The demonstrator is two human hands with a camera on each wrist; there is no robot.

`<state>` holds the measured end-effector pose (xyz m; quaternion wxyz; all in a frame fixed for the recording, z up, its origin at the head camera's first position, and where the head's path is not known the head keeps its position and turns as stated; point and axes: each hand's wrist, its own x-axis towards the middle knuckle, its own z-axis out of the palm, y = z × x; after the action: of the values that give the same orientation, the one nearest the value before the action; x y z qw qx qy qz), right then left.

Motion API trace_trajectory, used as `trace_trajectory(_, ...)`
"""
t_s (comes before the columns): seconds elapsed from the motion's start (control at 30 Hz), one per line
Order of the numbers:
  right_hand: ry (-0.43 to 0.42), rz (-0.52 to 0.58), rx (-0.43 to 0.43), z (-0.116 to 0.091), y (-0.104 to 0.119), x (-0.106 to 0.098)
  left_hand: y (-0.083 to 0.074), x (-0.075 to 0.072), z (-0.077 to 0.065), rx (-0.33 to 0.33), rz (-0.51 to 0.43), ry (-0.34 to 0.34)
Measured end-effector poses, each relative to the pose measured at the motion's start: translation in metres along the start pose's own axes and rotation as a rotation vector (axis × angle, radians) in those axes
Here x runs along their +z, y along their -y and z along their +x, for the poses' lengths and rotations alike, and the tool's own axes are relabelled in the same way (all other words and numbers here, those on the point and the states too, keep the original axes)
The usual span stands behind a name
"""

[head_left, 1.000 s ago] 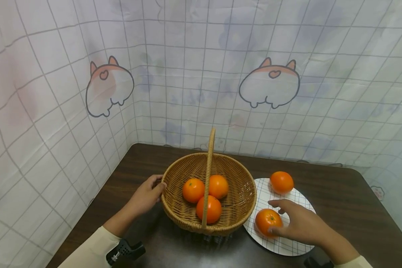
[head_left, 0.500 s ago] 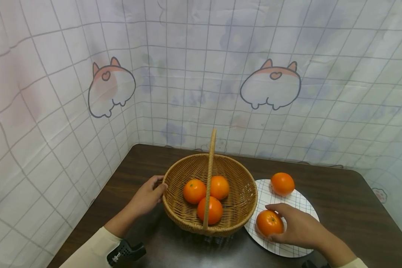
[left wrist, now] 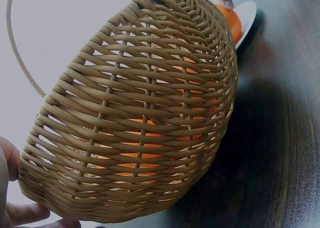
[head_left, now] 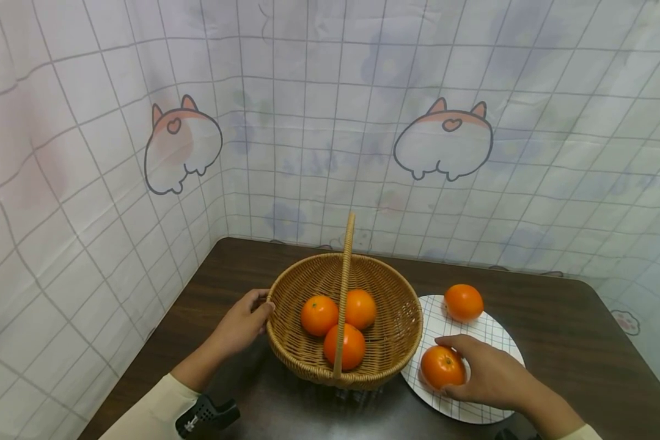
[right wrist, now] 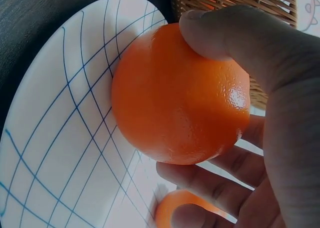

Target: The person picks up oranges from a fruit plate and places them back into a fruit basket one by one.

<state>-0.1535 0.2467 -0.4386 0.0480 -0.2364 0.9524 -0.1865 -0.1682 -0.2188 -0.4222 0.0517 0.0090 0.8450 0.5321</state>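
Observation:
A round wicker basket (head_left: 393, 293) with an arched handle holds three oranges (head_left: 319, 315). My left hand (head_left: 242, 324) grips its left rim, thumb over the edge; in the left wrist view the woven side (left wrist: 130, 88) hides most of the fruit. To the right, a white plate (head_left: 433, 321) with a grid pattern bears two oranges. My right hand (head_left: 492, 373) has its thumb and fingers around the nearer orange (head_left: 443, 366), which sits low over the plate; the right wrist view shows the thumb pressed on its skin (right wrist: 175, 103). The farther orange (head_left: 464, 303) lies near the plate's back edge.
Basket and plate stand side by side on a dark wooden table (head_left: 572, 330), the basket's right rim close to the plate. A white gridded cloth (head_left: 308, 122) with animal drawings hangs behind and at the left. The handle arches over the basket's middle.
My right hand has closed in on the nearer orange, its fingers and thumb now around it. The left hand and the basket keep their places.

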Motion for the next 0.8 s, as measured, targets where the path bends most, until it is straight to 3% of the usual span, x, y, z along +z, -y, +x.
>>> trace_trajectory(0.37, -0.057, -0.018, -0.042, 0.002, -0.001, -0.008, -0.001, 0.002, -0.001, 0.0, -0.007, 0.002)
trace_trajectory(0.8, -0.136, 0.004, -0.047, 0.006, 0.003, -0.034, -0.005, 0.001, -0.002, -0.004, 0.018, -0.004)
